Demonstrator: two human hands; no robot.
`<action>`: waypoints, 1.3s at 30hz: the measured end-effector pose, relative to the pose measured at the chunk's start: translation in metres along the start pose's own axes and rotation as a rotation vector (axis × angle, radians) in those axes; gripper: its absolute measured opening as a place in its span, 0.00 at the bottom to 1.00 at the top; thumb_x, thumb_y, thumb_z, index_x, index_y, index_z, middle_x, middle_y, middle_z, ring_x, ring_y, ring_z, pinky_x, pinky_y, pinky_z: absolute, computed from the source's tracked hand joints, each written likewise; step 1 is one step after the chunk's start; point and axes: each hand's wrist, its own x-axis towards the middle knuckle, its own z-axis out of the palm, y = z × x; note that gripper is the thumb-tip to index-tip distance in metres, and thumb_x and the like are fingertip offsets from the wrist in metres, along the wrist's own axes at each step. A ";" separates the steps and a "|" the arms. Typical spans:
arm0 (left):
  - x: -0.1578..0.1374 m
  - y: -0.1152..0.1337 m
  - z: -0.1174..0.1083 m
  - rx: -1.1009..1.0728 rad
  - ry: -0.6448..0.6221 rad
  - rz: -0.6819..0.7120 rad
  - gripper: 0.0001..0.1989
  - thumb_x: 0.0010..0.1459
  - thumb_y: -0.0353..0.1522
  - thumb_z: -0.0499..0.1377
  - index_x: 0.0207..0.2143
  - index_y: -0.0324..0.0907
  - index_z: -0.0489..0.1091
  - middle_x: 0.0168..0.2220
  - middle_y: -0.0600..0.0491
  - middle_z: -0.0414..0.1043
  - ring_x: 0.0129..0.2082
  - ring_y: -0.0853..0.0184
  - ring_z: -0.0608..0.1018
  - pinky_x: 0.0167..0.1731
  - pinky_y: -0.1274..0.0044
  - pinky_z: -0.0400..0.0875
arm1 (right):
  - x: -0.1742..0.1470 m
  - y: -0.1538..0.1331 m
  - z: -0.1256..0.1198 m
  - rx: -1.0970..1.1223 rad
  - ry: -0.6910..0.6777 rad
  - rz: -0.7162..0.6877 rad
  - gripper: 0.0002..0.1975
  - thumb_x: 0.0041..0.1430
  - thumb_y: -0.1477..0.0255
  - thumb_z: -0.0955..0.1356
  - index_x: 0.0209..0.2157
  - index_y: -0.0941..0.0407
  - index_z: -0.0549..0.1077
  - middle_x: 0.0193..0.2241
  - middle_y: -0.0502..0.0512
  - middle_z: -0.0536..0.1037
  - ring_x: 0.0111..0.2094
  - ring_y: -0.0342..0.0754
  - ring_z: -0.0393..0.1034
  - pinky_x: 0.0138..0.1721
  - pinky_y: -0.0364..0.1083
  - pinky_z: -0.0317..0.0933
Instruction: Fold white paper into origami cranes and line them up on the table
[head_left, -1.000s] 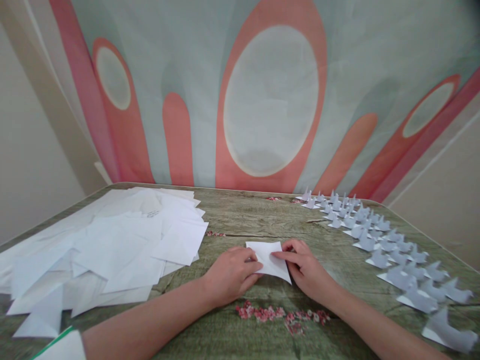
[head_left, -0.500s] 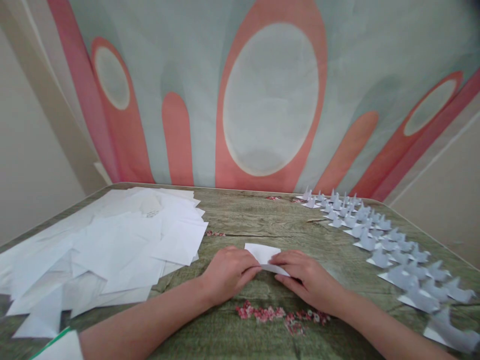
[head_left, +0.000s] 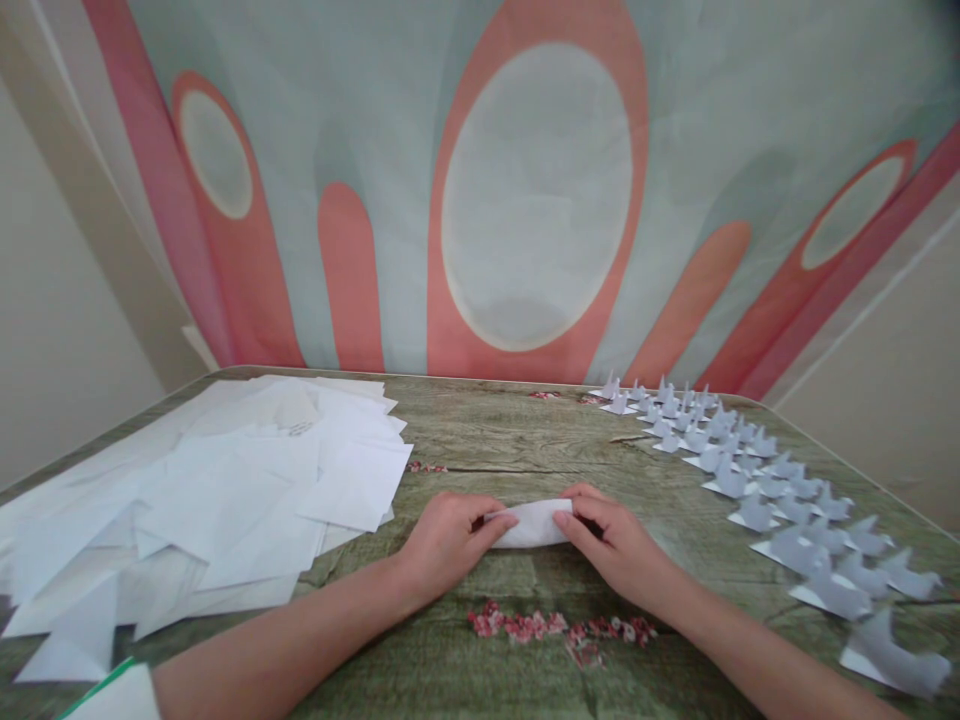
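A small folded piece of white paper (head_left: 531, 524) is stretched between my two hands, near the middle of the table. My left hand (head_left: 459, 532) pinches its left end between thumb and fingers. At its right end my right hand (head_left: 606, 530) grips it, the thumb on the near face and the fingers behind. The paper now shows as a narrow, slightly curved strip; its far side is hidden from me.
A spread heap of white paper sheets (head_left: 247, 480) covers the left of the table. Rows of folded white paper birds (head_left: 724, 475) stand along the right side. The wood-patterned tabletop (head_left: 480, 420) bears printed pink flowers. A patterned backdrop (head_left: 405, 250) hangs behind.
The paper has gone from lying partly open, with a flap showing beyond my fingers, to a narrow folded strip. My right thumb has moved up onto its near face.
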 end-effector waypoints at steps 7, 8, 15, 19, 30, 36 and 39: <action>0.005 -0.007 0.002 -0.030 0.066 -0.047 0.14 0.58 0.40 0.52 0.40 0.43 0.71 0.24 0.57 0.70 0.23 0.71 0.70 0.25 0.81 0.61 | 0.006 0.013 0.007 -0.042 0.042 0.078 0.14 0.59 0.67 0.61 0.21 0.57 0.63 0.27 0.51 0.68 0.28 0.43 0.62 0.30 0.42 0.56; 0.005 -0.008 0.002 -0.026 0.080 -0.042 0.14 0.58 0.40 0.52 0.42 0.43 0.70 0.24 0.57 0.70 0.23 0.71 0.70 0.25 0.80 0.62 | 0.007 0.014 0.007 -0.052 0.045 0.080 0.14 0.58 0.67 0.62 0.20 0.56 0.63 0.26 0.51 0.68 0.28 0.43 0.62 0.29 0.42 0.55; -0.009 0.018 0.000 0.333 0.112 0.254 0.15 0.60 0.36 0.50 0.48 0.44 0.66 0.47 0.49 0.67 0.47 0.61 0.68 0.47 0.68 0.60 | 0.010 0.009 0.005 -0.094 0.044 0.086 0.13 0.57 0.68 0.62 0.20 0.56 0.62 0.22 0.48 0.64 0.25 0.43 0.60 0.28 0.42 0.54; -0.027 0.038 0.011 0.469 -0.109 0.360 0.27 0.61 0.46 0.44 0.57 0.39 0.55 0.59 0.47 0.55 0.59 0.60 0.56 0.57 0.67 0.47 | 0.010 0.011 0.005 -0.072 0.037 0.062 0.14 0.57 0.69 0.62 0.19 0.57 0.63 0.22 0.48 0.65 0.26 0.42 0.61 0.28 0.42 0.55; -0.035 0.030 0.017 0.366 -0.319 0.317 0.38 0.58 0.52 0.37 0.62 0.35 0.39 0.63 0.43 0.37 0.63 0.58 0.43 0.60 0.65 0.37 | 0.012 0.012 0.008 0.001 0.054 0.151 0.08 0.54 0.68 0.63 0.25 0.56 0.65 0.22 0.48 0.69 0.23 0.43 0.63 0.25 0.42 0.57; -0.036 0.031 0.017 0.361 -0.309 0.326 0.38 0.58 0.52 0.39 0.62 0.34 0.40 0.63 0.42 0.38 0.63 0.58 0.43 0.60 0.65 0.38 | 0.011 0.013 0.011 0.036 0.073 0.177 0.10 0.53 0.72 0.64 0.39 0.57 0.64 0.24 0.48 0.71 0.23 0.43 0.66 0.25 0.42 0.59; -0.036 0.030 0.018 0.373 -0.300 0.330 0.37 0.58 0.51 0.39 0.62 0.35 0.41 0.63 0.43 0.38 0.63 0.58 0.43 0.60 0.65 0.39 | 0.010 0.013 0.010 -0.056 0.079 0.103 0.10 0.53 0.73 0.63 0.39 0.57 0.67 0.26 0.50 0.70 0.24 0.42 0.64 0.27 0.43 0.59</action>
